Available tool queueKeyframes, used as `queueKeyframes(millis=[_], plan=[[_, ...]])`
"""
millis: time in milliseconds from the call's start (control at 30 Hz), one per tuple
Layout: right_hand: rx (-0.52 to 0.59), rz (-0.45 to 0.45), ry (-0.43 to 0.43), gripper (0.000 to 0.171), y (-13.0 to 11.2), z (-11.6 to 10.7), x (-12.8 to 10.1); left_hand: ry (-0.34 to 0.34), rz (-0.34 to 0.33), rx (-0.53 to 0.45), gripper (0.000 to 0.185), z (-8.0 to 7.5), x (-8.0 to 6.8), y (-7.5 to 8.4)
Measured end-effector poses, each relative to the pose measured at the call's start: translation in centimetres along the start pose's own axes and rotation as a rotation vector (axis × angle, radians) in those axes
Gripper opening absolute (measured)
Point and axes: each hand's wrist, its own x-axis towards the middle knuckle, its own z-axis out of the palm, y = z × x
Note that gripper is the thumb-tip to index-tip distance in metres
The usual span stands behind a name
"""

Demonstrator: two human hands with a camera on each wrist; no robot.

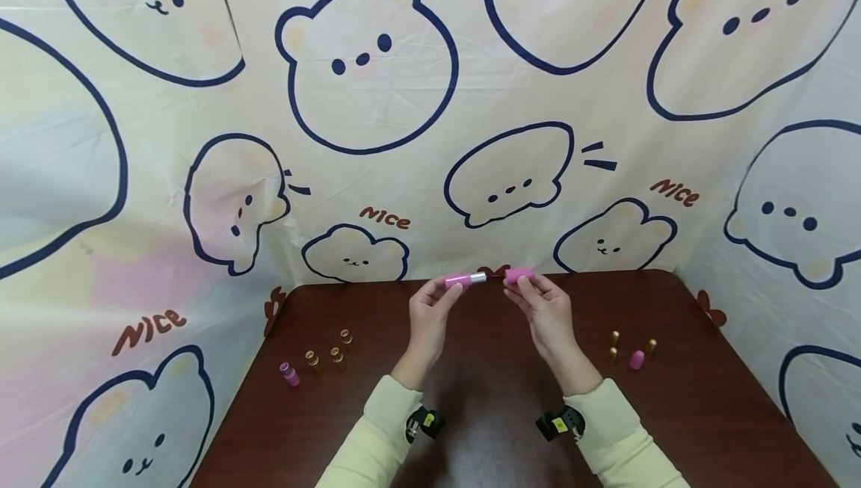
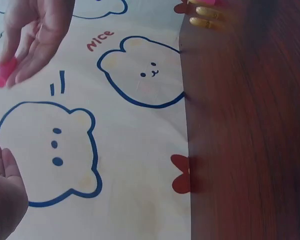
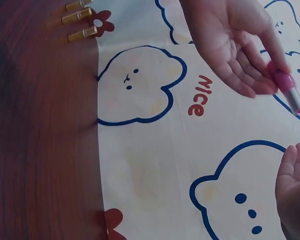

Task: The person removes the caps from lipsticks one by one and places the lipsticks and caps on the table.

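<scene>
In the head view my left hand [image 1: 428, 317] pinches a pink lipstick [image 1: 460, 281] with a silver collar, held nearly level above the table's far edge. My right hand [image 1: 548, 316] grips a pink cap [image 1: 518, 275]; the cap's mouth faces the lipstick and a small gap parts the two. The right wrist view shows the lipstick [image 3: 285, 82] between thumb and fingers, a bit of pink at the collar's end. From the left wrist, the pink cap [image 2: 4, 72] is seen in the other hand's fingers.
Several gold lipstick tubes [image 1: 312, 360] and a pink one [image 1: 289, 374] stand on the left of the brown table [image 1: 484, 413]. At the right are gold caps [image 1: 652, 347] and a pink cap [image 1: 637, 359]. A bear-print cloth [image 1: 363, 107] hangs behind and at both sides.
</scene>
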Motion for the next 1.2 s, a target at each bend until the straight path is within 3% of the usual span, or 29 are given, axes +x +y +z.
queueKeyframes(millis=[467,767,1200], plan=[[-0.057,0.063,0.032,0.043,0.0,-1.0,-0.2,-0.01,-0.012,-0.148,0.021,-0.8,-0.1,-0.6],[-0.021,0.054,0.038,0.025,0.1,-1.5,-0.3,-0.018,-0.048,-0.22,0.02,-1.0,-0.3,-0.7],[-0.057,0.035,0.054,0.02,0.3,-3.1,-0.4,-0.019,-0.058,-0.253,0.021,-1.6,-0.5,-0.8]])
